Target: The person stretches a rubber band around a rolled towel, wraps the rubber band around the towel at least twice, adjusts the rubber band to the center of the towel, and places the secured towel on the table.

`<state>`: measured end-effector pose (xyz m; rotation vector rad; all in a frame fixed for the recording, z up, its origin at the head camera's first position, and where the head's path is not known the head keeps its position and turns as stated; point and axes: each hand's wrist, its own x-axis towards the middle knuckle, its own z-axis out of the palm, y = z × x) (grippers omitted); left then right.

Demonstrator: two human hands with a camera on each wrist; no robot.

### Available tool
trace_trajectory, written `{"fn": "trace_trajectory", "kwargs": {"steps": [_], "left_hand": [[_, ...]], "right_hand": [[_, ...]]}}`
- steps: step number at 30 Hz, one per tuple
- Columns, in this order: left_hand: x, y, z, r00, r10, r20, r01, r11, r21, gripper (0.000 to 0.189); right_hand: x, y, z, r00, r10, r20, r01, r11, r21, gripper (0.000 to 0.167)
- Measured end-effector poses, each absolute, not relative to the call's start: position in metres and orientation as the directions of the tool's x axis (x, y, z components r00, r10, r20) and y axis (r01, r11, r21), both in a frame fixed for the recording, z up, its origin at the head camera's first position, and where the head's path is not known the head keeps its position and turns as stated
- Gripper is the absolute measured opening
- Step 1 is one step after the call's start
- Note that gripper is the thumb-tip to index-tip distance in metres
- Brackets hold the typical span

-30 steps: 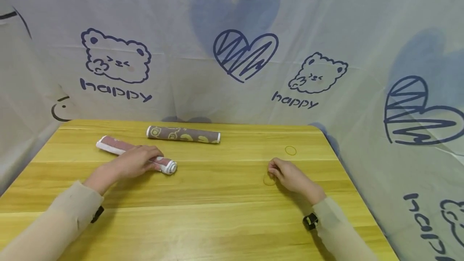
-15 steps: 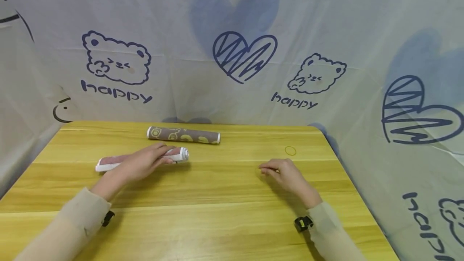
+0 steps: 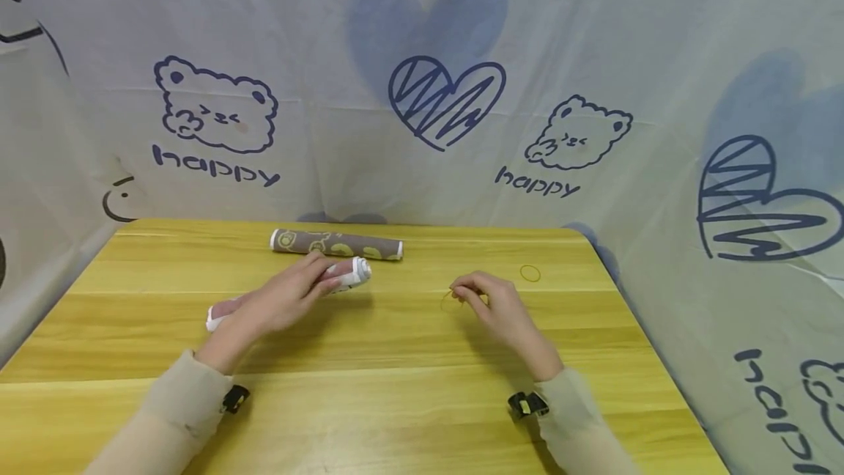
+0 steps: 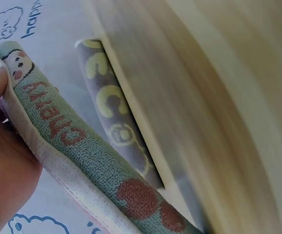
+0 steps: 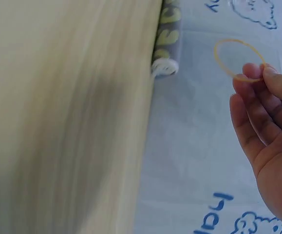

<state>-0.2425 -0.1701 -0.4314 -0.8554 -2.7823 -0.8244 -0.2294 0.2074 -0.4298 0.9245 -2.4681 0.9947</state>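
Note:
My left hand (image 3: 286, 293) grips a rolled towel (image 3: 347, 273), raised off the table and tilted with its right end higher. Its upper side looks pink and white in the head view. From the left wrist, the towel (image 4: 77, 141) shows a green side with red lettering and round red cherry shapes. My right hand (image 3: 497, 310) pinches a thin yellow rubber band (image 5: 221, 61) between thumb and fingertips, the loop hanging open to the left of the fingers. The two hands are apart, with the towel's right end facing the rubber band.
A second rolled towel (image 3: 359, 245), grey-brown with yellow figures, lies along the back of the wooden table (image 3: 395, 416). Another rubber band (image 3: 530, 273) lies at the right rear. A printed cloth (image 3: 330, 152) hangs behind the table.
My left hand has lifted the towel and carried it rightward. My right hand has picked the rubber band up from the table and moved left with it.

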Motion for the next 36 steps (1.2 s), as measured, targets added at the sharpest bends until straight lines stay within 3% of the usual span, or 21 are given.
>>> {"fn": "trace_trajectory", "kwargs": {"steps": [4,10,20,30,36], "left_hand": [[-0.240,-0.160,-0.432,-0.818,0.488,0.305,0.575,0.674,0.464,0.027],[-0.238,-0.145,-0.434,-0.783,0.518,0.345,0.622,0.636,0.456,0.031],[-0.239,-0.123,-0.431,-0.773,0.492,0.402,0.635,0.585,0.505,0.035],[-0.240,-0.110,-0.429,-0.715,0.508,0.480,0.699,0.512,0.499,0.033],[-0.237,-0.107,-0.428,-0.714,0.508,0.482,0.700,0.521,0.489,0.037]], "right_hand": [[-0.229,0.193,-0.424,-0.712,-0.435,0.551,-0.700,0.494,-0.515,0.011],[-0.230,0.170,-0.417,-0.675,-0.400,0.620,-0.737,0.402,-0.543,0.010],[-0.234,0.136,-0.410,-0.659,-0.350,0.665,-0.752,0.319,-0.577,0.009],[-0.233,0.118,-0.408,-0.748,-0.221,0.626,-0.656,0.393,-0.644,0.009],[-0.236,0.117,-0.413,-0.795,-0.179,0.580,-0.598,0.394,-0.698,0.012]]}}
